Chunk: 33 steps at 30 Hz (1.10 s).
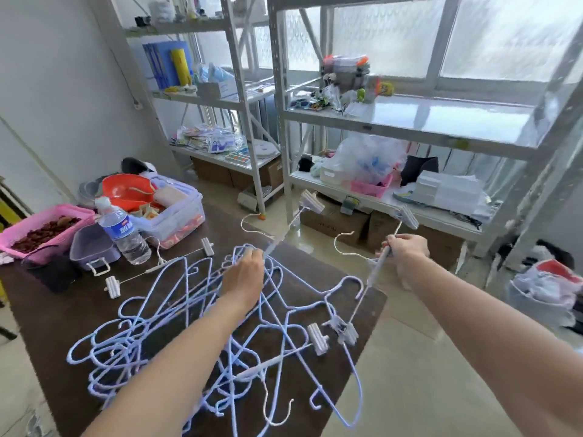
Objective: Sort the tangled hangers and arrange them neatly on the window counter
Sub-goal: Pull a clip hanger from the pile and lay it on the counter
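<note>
A tangled heap of pale blue wire hangers (176,323) lies on the dark brown table (63,313). My left hand (244,275) grips a white clip hanger (285,230) by its bar, lifting it from the heap's far edge with its clip (311,200) raised. My right hand (405,255) grips a second white clip hanger (375,272), held tilted off the table's right corner, its lower clip (344,330) hanging by the heap. Another white clip hanger (157,267) lies flat on the table, apart from the heap.
A water bottle (123,233), a pink basket (38,228), a purple tub (91,247) and a clear box (176,212) with a red bowl crowd the table's far left. Metal shelving (410,130) stands before the windows. Cardboard boxes (334,219) sit on the floor underneath.
</note>
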Available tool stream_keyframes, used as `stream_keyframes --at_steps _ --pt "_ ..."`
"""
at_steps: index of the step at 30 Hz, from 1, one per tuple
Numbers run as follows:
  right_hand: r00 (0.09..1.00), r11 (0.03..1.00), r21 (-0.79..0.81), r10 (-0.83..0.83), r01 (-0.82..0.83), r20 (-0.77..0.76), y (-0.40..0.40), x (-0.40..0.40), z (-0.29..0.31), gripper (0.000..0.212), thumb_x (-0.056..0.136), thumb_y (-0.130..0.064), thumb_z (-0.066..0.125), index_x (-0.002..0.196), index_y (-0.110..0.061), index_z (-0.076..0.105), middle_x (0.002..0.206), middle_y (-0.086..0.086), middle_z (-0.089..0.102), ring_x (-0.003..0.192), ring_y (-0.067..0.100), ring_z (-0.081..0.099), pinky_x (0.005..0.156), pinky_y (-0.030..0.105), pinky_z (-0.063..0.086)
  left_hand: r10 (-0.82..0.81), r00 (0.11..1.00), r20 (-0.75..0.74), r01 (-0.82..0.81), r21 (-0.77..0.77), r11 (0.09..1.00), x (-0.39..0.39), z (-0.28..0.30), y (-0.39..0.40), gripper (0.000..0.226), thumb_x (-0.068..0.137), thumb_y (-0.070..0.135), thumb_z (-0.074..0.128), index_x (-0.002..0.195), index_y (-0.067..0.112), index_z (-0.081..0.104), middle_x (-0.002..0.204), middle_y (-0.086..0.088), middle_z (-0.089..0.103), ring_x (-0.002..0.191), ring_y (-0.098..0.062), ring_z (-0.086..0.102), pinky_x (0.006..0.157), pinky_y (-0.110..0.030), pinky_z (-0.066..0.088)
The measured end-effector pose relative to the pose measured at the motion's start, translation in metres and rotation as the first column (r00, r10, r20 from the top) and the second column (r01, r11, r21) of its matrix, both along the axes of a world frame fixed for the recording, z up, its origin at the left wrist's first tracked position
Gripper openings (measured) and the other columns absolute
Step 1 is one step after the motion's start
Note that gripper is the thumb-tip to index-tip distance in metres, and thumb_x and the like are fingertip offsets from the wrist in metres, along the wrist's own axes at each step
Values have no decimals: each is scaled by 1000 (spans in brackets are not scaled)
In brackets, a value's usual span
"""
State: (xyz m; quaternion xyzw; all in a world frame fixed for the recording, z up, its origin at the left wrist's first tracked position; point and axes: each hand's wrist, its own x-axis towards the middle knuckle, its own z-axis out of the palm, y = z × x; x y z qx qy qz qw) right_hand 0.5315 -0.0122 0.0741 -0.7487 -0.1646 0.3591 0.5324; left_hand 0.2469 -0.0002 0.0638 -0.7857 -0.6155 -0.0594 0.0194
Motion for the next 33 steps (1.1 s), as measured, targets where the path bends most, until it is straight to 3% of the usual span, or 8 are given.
stream_keyframes --at_steps 2,5,13,17,20,24,28,33 --pt "999 999 26 -17 18 -45 -5 52 15 11 90 -4 56 93 5 62 67 12 58 77 36 66 81 42 59 -14 1000 23 13 30 999 54 10 1 24 101 14 33 117 8 49 120 -9 54 106 -31 61 80 -41 50" --pt "995 996 54 -61 66 -83 -11 126 36 24 91 0 53 67 4 51 62 13 51 49 27 53 40 29 57 -48 995 84 46 30 999 136 27 3 28 101 18 32 121 6 48 121 -11 53 104 -34 61 79 -43 47" --pt "993 989 103 -102 107 -55 40 291 67 37 91 -1 53 55 -6 50 60 10 54 51 22 54 71 41 58 -113 983 146 110 29 994 318 51 56 27 101 15 30 116 4 49 119 -12 54 102 -34 63 81 -44 49" --pt "990 983 140 -107 119 -89 104 356 84 35 91 -1 54 57 -2 48 59 11 53 44 22 55 47 37 58 -141 979 149 135 55 989 392 56 121 28 100 12 28 115 4 50 119 -14 56 101 -35 63 82 -44 50" --pt "988 976 180 -108 126 -106 163 400 100 32 89 3 55 59 0 44 56 15 52 18 17 49 21 27 43 -185 975 126 172 102 980 445 64 183 29 96 2 28 114 3 51 117 -15 59 98 -34 65 73 -37 48" --pt "991 972 217 -69 93 -117 252 451 116 35 87 4 57 54 -2 48 35 10 53 30 22 48 23 22 42 -190 980 63 183 97 978 506 80 271 30 94 -1 31 117 4 50 117 -14 61 101 -32 64 79 -37 50" --pt "988 968 227 -77 105 -131 337 498 136 32 86 6 56 55 2 50 55 14 52 38 25 50 27 29 49 -154 985 84 145 96 985 553 98 352 30 94 1 33 119 5 49 122 -13 57 103 -33 64 83 -40 51" --pt "982 964 250 -47 94 -185 451 553 146 33 88 7 54 56 2 47 57 14 51 35 28 52 22 26 44 -122 986 110 113 84 990 604 103 459 25 98 8 36 120 3 49 124 -13 54 101 -33 64 80 -39 51"
